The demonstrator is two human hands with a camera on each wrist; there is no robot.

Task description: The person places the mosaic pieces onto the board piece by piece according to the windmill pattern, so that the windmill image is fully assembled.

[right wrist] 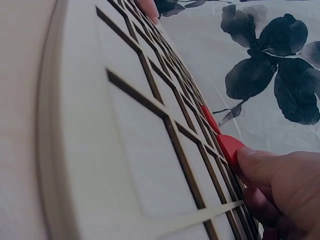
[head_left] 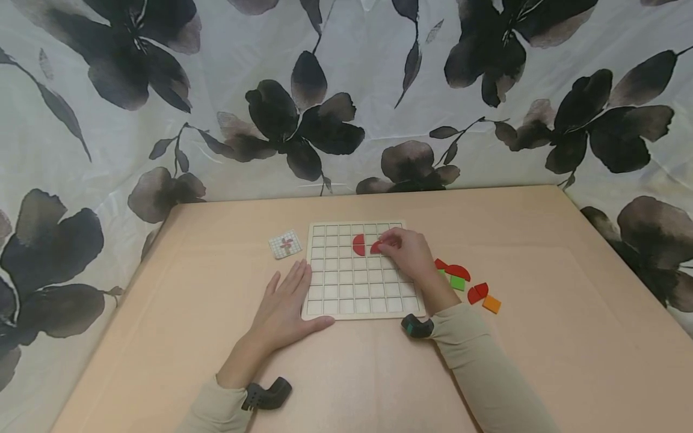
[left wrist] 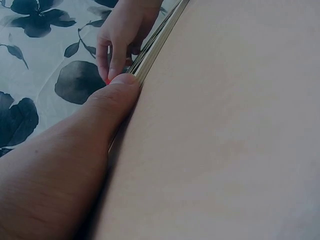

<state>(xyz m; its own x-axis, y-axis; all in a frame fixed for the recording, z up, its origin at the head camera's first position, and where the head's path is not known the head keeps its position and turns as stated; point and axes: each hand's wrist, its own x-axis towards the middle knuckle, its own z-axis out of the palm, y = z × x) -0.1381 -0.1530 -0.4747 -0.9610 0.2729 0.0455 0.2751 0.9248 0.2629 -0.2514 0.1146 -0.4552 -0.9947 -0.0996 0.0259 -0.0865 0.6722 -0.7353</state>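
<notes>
A square wooden grid board lies on the table, a red half-round shape set in its upper middle cells. My right hand pinches a red curved piece between thumb and fingers, just right of that shape and low over the grid. Along the board's left edge rests my left hand, its fingers straight and the thumb spread along the near edge. In the left wrist view, the left thumb touches the board's side; its other fingers are hidden there.
Right of the board lie loose pieces: red curved ones, a green square and an orange square. A small pattern card sits left of the board. A flowered cloth hangs behind the wooden table.
</notes>
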